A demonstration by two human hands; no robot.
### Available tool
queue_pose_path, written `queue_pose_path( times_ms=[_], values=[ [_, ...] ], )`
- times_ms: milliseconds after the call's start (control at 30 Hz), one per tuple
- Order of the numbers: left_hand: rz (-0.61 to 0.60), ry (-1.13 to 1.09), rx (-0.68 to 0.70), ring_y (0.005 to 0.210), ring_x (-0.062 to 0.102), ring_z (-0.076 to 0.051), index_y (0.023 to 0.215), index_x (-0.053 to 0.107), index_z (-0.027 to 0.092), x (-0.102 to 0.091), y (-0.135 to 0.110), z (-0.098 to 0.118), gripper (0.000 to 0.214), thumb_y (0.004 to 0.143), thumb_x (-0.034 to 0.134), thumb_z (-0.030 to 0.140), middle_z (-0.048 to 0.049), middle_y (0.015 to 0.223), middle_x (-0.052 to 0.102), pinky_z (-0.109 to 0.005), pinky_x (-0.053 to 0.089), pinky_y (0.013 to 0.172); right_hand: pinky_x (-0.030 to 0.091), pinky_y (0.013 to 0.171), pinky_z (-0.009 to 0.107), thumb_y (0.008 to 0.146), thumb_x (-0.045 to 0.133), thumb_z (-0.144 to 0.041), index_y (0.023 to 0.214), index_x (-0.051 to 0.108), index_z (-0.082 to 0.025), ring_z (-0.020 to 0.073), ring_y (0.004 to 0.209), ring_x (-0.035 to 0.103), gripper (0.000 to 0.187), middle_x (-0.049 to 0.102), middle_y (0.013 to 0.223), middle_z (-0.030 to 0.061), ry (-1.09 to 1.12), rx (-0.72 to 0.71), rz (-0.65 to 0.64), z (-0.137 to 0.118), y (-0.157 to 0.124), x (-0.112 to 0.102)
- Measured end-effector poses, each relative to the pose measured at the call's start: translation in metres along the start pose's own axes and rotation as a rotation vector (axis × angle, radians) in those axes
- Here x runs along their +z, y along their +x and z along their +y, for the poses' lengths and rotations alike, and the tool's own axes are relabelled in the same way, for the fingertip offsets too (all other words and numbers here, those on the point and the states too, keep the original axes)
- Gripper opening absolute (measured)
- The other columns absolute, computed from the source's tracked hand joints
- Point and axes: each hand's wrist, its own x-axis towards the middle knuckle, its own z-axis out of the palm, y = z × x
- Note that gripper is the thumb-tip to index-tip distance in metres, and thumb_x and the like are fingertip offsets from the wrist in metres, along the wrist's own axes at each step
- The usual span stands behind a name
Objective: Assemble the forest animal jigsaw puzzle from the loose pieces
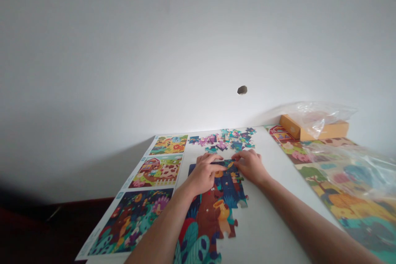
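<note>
A partly joined jigsaw puzzle with a brown bear and dark blue background lies on the white table in front of me. My left hand rests over its upper part, fingers stretched out and apart, the tips near the top edge. At the upper right corner, my right hand has its thumb and fingers closed at a dark blue puzzle piece, which touches the joined part. Fingers cover some of that corner. Just beyond both hands lie loose puzzle pieces in a heap, purple, teal and blue.
Left of the puzzle lies a reference sheet with three pictures. On the right are other assembled puzzles, partly under clear plastic. An orange box with a plastic bag on it stands against the wall, which has a hole.
</note>
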Motion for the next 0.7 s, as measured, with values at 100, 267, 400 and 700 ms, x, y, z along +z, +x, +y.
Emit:
queue_pose_path(
  times_ms=[100,267,400,700],
  values=[
    [-0.016,0.025,-0.003,0.116,0.049,-0.024,0.101,0.075,0.036,0.0015,-0.0005,-0.0020,0.050,0.082,0.047,0.000,-0.0016,0.128,0.057,-0.045,0.038,0.101,0.030,0.090,0.042,0.081,0.062,-0.028,0.087,0.074,-0.034,0.0255,0.105,0.050,0.015,0.067,0.098,0.0000,-0.032,-0.016,0.002,-0.0005,-0.0008,0.0003],
    [0.019,0.003,-0.025,0.116,0.049,-0.024,0.112,0.070,0.032,0.0010,-0.0001,-0.0008,0.052,0.082,0.045,-0.001,-0.0028,0.126,0.058,-0.045,0.039,0.100,0.030,0.091,0.044,0.082,0.064,-0.037,0.096,0.073,-0.036,0.0259,0.105,0.049,0.017,0.065,0.102,0.0008,-0.018,-0.053,0.000,-0.0033,-0.0043,-0.0024],
    [0.070,-0.008,-0.067,0.114,0.050,-0.023,0.113,0.068,0.028,0.0010,0.0001,-0.0001,0.048,0.083,0.043,-0.001,-0.0038,0.122,0.061,-0.043,0.041,0.099,0.030,0.091,0.045,0.081,0.065,-0.040,0.099,0.073,-0.038,0.0261,0.105,0.049,0.020,0.063,0.104,0.0018,-0.030,-0.059,-0.010,-0.0058,-0.0060,-0.0056],
    [0.038,0.016,-0.078,0.116,0.049,-0.024,0.099,0.074,0.027,0.0029,-0.0015,-0.0021,0.040,0.085,0.046,0.003,-0.0047,0.123,0.060,-0.045,0.040,0.099,0.031,0.093,0.047,0.080,0.067,-0.046,0.104,0.072,-0.041,0.0271,0.107,0.048,0.025,0.061,0.111,0.0024,-0.053,-0.114,-0.044,-0.0046,-0.0049,-0.0035]
  ],
)
